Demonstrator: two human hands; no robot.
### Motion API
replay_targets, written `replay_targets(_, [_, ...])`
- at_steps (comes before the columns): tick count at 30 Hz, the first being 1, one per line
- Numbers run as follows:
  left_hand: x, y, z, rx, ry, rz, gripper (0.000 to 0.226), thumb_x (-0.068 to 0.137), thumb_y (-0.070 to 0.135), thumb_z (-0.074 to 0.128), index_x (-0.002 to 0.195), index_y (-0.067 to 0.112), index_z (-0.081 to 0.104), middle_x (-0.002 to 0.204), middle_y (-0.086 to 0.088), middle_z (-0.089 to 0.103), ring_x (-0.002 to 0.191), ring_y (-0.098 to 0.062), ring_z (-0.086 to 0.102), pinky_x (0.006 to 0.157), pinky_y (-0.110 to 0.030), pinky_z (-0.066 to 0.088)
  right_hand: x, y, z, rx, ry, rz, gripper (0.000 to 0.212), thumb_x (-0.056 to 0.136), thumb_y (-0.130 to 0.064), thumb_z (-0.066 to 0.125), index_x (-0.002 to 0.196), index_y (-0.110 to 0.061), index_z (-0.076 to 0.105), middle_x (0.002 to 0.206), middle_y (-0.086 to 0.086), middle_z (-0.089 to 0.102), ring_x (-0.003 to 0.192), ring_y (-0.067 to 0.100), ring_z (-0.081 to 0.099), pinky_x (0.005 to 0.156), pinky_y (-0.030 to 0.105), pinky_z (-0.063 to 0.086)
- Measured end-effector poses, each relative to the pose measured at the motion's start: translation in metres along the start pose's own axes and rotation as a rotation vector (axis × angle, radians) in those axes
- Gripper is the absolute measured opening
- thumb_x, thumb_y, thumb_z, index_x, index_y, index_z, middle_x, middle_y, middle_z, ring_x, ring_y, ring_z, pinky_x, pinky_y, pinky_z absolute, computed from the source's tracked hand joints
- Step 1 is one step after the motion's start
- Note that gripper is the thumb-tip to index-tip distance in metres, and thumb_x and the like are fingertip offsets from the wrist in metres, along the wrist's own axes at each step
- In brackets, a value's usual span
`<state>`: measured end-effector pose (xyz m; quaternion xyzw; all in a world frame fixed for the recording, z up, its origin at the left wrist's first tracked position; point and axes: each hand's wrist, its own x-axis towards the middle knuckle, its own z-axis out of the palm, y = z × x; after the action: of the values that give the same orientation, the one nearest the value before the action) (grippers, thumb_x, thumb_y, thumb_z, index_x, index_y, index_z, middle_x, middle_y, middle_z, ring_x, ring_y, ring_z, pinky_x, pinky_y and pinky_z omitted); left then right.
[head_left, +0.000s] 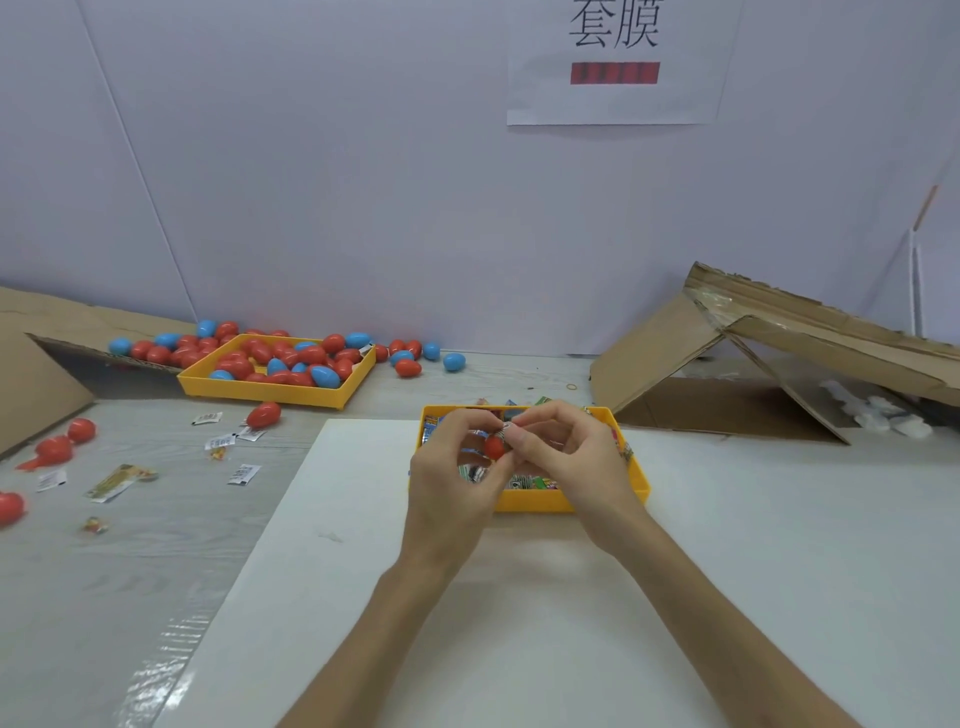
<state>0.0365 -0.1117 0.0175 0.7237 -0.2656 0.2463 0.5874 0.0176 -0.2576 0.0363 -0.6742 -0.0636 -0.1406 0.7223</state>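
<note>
Red plastic egg (493, 447) is gripped by the left hand (452, 478) over the yellow tray (535, 503) of printed wrappers, held steady while the right hand (566, 457) pinches a small film sleeve (506, 429) against its tip, apparently to slip it on.

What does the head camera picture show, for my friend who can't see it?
Two bare hands work together over a yellow tray of colourful packets: the left hand holds a small red egg and the right hand pinches a small wrapper at its top. Farther left, a second yellow tray holds red and blue eggs.
</note>
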Motion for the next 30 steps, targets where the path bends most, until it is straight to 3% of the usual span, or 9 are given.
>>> replay_targets(4, [-0.001,-0.004,-0.001,0.049,-0.049,0.044,0.03,0.084,0.012,0.082,0.107,0.019,0.064,0.101,0.008,0.065,0.091,-0.015,0.066,0.075,-0.03,0.058,0.0,0.005,0.0,0.022,0.042,-0.01,0.017,0.084,-0.009,0.079,0.093,0.0,0.068,0.092,0.019,0.075,0.085,0.039,0.074,0.076,0.044,0.062])
replay_targets(8, [0.004,-0.011,-0.003,0.119,-0.067,0.119,0.032,0.082,0.014,0.083,0.109,0.02,0.067,0.104,0.009,0.063,0.095,-0.012,0.064,0.077,-0.027,0.056,0.003,0.006,-0.002,-0.01,0.042,-0.034,0.011,0.085,-0.006,0.077,0.089,-0.001,0.069,0.092,0.015,0.076,0.083,0.033,0.075,0.075,0.041,0.062])
replay_targets(14, [-0.003,-0.014,0.002,0.085,-0.031,0.086,0.033,0.084,0.014,0.078,0.115,0.023,0.07,0.106,0.016,0.068,0.094,-0.007,0.067,0.079,-0.021,0.054,0.005,0.006,-0.004,-0.099,0.049,-0.109,0.016,0.084,-0.006,0.079,0.077,-0.019,0.073,0.086,0.009,0.076,0.08,0.025,0.075,0.072,0.037,0.062])
replay_targets(17, [-0.004,-0.014,0.001,0.077,-0.023,0.066,0.033,0.086,0.016,0.076,0.116,0.026,0.069,0.106,0.019,0.067,0.094,-0.007,0.067,0.079,-0.021,0.054,0.004,0.008,-0.001,-0.095,0.041,-0.105,0.011,0.087,-0.007,0.076,0.082,-0.015,0.071,0.085,0.01,0.075,0.08,0.024,0.074,0.073,0.04,0.062])
replay_targets(20, [-0.002,-0.012,-0.001,0.085,-0.003,0.049,0.034,0.089,0.02,0.074,0.122,0.027,0.069,0.109,0.02,0.067,0.095,-0.007,0.067,0.081,-0.017,0.052,0.004,0.008,-0.002,-0.033,0.01,-0.08,0.005,0.092,-0.006,0.07,0.091,-0.011,0.071,0.088,0.011,0.075,0.082,0.022,0.073,0.071,0.034,0.061])
replay_targets(24, [-0.005,-0.007,0.003,0.049,-0.023,0.015,0.044,0.093,0.014,0.072,0.132,0.031,0.063,0.105,0.013,0.069,0.085,-0.01,0.067,0.073,-0.013,0.05,0.005,0.008,-0.007,-0.004,0.007,-0.051,0.008,0.09,-0.002,0.07,0.097,-0.007,0.069,0.095,0.016,0.074,0.093,0.032,0.073,0.077,0.039,0.062])
replay_targets(28, [-0.005,-0.002,0.006,-0.132,-0.019,-0.216,0.044,0.099,0.014,0.064,0.14,0.029,0.059,0.103,0.016,0.072,0.093,-0.014,0.071,0.077,-0.023,0.059,0.006,0.008,-0.008,0.045,0.04,-0.032,0.01,0.088,-0.004,0.073,0.095,-0.011,0.071,0.1,0.018,0.072,0.098,0.037,0.071,0.076,0.037,0.059])
replay_targets(30, [-0.002,0.0,0.004,-0.296,0.006,-0.348,0.034,0.1,0.012,0.062,0.132,0.023,0.063,0.101,0.005,0.075,0.091,-0.018,0.073,0.075,-0.027,0.06,0.006,0.008,-0.009,0.043,0.052,-0.035,0.011,0.088,-0.002,0.073,0.094,-0.012,0.071,0.099,0.017,0.072,0.098,0.035,0.07,0.075,0.034,0.059])
